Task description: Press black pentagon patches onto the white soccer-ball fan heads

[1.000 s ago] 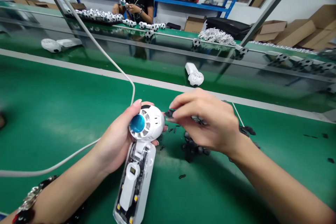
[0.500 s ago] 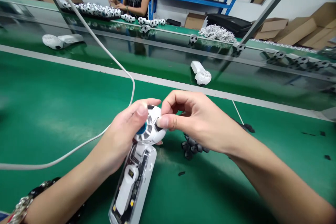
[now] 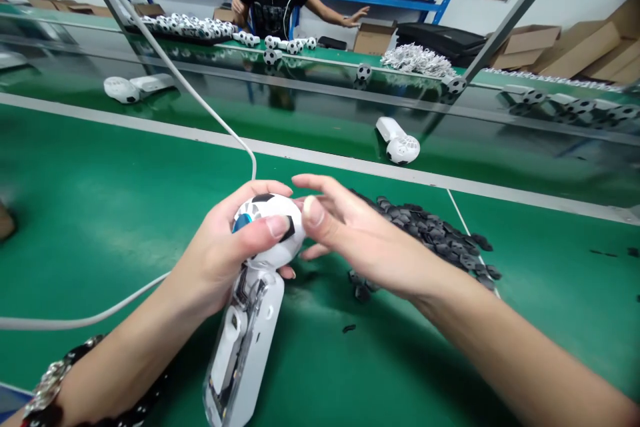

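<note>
Currently, left hand [image 3: 217, 250] has its grip closed around the fan [image 3: 275, 227]; right hand [image 3: 363, 243] has its grip spread just beside it, near black parts [image 3: 430, 233] on the bench [image 3: 100, 173].

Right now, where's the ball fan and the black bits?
Ball fan [image 3: 280, 210]: head view, on the white ball top.
Black bits [image 3: 430, 233]: head view, on the middle of the pile.

Left hand [image 3: 215, 247] grips handheld fan [image 3: 267, 230], soccer-ball head up, clear handle down | right hand [image 3: 355, 233] open, thumb just beside fan head | pile of small black parts [image 3: 425, 233] beyond right hand on green belt [image 3: 100, 173] | white cable [image 3: 245, 147] running past left hand | co-worker [image 3: 270, 7] at far bench
</note>
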Tool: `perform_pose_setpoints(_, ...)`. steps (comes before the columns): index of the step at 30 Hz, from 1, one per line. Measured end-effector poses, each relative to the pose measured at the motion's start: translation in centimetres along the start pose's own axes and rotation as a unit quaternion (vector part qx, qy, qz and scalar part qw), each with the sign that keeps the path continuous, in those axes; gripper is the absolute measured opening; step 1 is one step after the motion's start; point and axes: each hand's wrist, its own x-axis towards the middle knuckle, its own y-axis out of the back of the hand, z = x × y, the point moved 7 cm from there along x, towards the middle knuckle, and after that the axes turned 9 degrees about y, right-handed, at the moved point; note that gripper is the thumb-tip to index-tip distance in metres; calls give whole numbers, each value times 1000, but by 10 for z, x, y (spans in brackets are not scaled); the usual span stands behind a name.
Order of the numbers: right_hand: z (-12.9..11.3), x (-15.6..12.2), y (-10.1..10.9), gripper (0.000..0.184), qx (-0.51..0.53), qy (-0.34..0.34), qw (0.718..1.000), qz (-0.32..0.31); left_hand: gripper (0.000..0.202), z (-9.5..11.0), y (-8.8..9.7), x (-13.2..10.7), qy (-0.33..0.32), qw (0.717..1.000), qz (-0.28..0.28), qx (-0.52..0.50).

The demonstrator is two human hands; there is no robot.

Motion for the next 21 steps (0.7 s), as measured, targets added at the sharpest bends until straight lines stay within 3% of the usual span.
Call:
perform_pose_setpoints(2,3,-2,-16,87,75,-19,996,-39,37,4,-3,-3,-21,1000,-6,6)
perform_pose_setpoints(4,0,-2,-27,74,121,4,991,-62,32,7,-7,-5,-31,999,-21,-2)
perform_pose_setpoints(8,-6,-2,-31,54,127,68,988,-55,39,8,-11,-9,-19,997,-52,-58)
perform_pose_setpoints(14,-11,-4,-32,59,96,103,989,-34,54,15,-1,-16,-91,993,54,58)
perform_pose_setpoints(18,-17,-8,-31,49,89,134,987,-6,63,16,2,-24,-105,983,95,116)
perform_pose_setpoints(21,-23,-10,-35,40,112,159,981,-3,58,18,8,-31,-137,966,139,166)
